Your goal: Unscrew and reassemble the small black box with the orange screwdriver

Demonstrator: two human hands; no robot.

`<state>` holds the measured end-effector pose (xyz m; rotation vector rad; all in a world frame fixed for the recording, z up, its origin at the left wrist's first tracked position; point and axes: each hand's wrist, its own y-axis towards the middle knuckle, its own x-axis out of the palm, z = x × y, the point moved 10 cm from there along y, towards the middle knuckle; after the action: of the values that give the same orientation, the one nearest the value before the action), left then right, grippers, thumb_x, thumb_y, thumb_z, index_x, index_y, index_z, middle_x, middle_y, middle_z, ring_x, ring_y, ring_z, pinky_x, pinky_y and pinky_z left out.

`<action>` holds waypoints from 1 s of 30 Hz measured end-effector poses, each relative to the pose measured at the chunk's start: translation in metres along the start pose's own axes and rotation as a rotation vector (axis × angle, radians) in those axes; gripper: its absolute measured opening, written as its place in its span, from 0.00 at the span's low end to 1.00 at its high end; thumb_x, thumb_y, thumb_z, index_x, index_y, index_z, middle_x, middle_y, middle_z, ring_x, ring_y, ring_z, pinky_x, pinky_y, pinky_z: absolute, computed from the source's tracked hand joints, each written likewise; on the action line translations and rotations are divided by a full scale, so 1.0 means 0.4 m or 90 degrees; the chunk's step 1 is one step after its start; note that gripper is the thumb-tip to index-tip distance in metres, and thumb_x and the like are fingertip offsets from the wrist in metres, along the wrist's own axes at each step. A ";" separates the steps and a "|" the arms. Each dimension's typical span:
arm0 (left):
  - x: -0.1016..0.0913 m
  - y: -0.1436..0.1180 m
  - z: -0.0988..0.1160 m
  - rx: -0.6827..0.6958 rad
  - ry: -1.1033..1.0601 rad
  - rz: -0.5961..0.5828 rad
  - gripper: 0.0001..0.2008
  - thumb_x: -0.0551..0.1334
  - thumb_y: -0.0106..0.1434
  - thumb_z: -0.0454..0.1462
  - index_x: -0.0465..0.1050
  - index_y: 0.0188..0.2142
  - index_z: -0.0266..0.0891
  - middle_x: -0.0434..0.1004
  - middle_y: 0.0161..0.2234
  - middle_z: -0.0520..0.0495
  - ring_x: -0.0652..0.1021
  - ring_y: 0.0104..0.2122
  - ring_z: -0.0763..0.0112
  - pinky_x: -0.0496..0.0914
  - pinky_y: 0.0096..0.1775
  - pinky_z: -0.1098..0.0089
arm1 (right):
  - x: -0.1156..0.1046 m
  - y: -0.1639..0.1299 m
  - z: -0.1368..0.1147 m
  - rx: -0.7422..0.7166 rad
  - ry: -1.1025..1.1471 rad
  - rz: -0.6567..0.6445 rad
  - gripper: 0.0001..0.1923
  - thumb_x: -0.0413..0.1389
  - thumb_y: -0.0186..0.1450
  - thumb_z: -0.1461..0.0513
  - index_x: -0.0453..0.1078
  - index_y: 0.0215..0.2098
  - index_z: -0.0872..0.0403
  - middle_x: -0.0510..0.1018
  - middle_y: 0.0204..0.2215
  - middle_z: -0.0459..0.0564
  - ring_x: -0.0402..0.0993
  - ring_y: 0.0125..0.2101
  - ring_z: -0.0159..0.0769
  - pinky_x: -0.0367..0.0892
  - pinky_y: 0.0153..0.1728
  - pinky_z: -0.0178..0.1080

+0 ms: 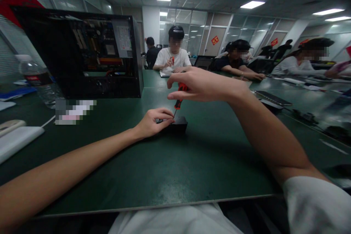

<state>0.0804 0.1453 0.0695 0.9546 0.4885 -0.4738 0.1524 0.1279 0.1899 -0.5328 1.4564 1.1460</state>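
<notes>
My right hand (201, 84) is closed around the red and black handle of a screwdriver (178, 104). The tool stands at a slant, its thin metal shaft reaching down to the fingertips of my left hand (153, 123). Under those fingertips lies a small black box (180, 127) on the green table, and my left hand grips it from the left side. What the screwdriver's tip touches is hidden by my left fingers. Part of the box is covered by my left hand too.
A black computer case (139, 58) with its side off stands at the left, its boards showing. Behind it is a plastic bottle (41, 80). A white device (20, 140) lies at the left edge. Across the green table (170, 175), a person (172, 56) holds another screwdriver; others sit at right.
</notes>
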 end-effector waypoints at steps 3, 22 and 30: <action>-0.003 -0.001 -0.002 0.005 -0.003 0.018 0.08 0.65 0.67 0.36 0.83 0.35 0.37 0.82 0.39 0.42 0.81 0.39 0.65 0.73 0.44 0.66 | -0.007 -0.002 -0.011 -0.040 0.027 0.002 0.17 0.58 0.69 0.53 0.72 0.50 0.56 0.77 0.40 0.51 0.71 0.39 0.36 0.62 0.42 0.39; -0.004 -0.004 -0.005 -0.021 0.026 0.018 0.05 0.65 0.66 0.36 0.79 0.34 0.37 0.80 0.40 0.43 0.80 0.41 0.65 0.72 0.47 0.65 | -0.009 -0.011 -0.031 -0.086 0.069 -0.054 0.06 0.59 0.64 0.62 0.73 0.39 0.57 0.77 0.33 0.47 0.70 0.34 0.32 0.61 0.35 0.35; 0.003 -0.008 0.009 -0.023 0.087 -0.001 0.02 0.64 0.63 0.35 0.74 0.35 0.37 0.79 0.43 0.43 0.79 0.43 0.63 0.71 0.48 0.64 | 0.051 -0.041 0.002 0.044 0.061 -0.214 0.14 0.60 0.66 0.59 0.78 0.49 0.53 0.82 0.34 0.47 0.74 0.30 0.30 0.62 0.30 0.32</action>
<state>0.0801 0.1403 0.0687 0.9556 0.6196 -0.4011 0.1616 0.1274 0.1653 -0.7598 1.4175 0.8120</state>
